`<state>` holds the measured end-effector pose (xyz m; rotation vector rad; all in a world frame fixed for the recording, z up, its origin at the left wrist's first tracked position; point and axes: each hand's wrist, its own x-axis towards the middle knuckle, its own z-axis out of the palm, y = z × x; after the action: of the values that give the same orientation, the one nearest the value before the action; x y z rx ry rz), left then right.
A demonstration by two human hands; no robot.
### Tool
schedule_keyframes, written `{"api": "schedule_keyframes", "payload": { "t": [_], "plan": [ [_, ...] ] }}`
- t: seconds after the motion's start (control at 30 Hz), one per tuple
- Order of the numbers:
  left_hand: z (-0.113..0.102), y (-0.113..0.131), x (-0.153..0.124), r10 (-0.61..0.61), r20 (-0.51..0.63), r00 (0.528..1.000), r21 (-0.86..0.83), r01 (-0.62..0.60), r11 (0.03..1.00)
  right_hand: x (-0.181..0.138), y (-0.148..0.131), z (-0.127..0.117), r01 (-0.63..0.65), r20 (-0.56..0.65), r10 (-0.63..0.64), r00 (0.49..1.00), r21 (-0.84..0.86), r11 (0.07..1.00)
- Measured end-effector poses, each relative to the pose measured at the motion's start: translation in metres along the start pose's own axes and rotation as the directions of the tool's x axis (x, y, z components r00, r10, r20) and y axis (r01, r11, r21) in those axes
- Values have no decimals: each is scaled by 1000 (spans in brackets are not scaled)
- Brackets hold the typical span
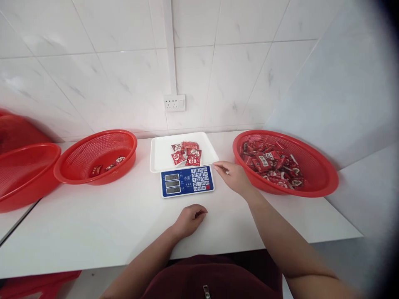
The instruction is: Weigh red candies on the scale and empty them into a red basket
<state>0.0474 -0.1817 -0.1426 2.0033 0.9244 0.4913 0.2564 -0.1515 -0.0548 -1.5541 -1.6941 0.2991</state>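
Several red and white wrapped packets lie in a loose cluster on the white tray of a digital scale. The scale's blue panel has number keys and three small displays. My right hand reaches in from the right, its fingers stretched out and the tips at the tray's front right corner. Whether they touch it I cannot tell; no packet shows in that hand. Loosely curled, my left hand rests on the table in front of the scale, with nothing visible in it.
On the right, a red basket holds many similar packets. A second red basket on the left has a few packets at its bottom. Another red basket stands at the far left. Behind the white table is a tiled wall with a socket.
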Motion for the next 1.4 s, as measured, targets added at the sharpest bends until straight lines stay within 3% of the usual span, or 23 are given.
{"api": "schedule_keyframes", "payload": {
  "t": [0.17,0.37,0.7,1.1,1.27,1.4],
  "plan": [
    [-1,0,0,-2,1,1000,-8,2,1000,45,-2,12,36,31,-33,999,-112,993],
    [1,-4,0,7,-5,1000,-14,-7,1000,91,-8,36,-110,134,161,978,-328,938],
    [-2,-2,-1,33,11,999,-29,-33,999,108,-7,50,-171,147,235,961,-355,919],
    [-2,-3,0,16,15,1000,-23,-16,1000,112,-5,41,-175,99,182,978,-69,982],
    [-3,-2,0,19,24,1000,-21,-18,1000,104,-12,14,-99,39,91,995,276,956],
    [-3,-1,0,18,31,999,-15,-18,1000,90,-22,-12,-95,290,-14,957,357,929]
  ]
}}
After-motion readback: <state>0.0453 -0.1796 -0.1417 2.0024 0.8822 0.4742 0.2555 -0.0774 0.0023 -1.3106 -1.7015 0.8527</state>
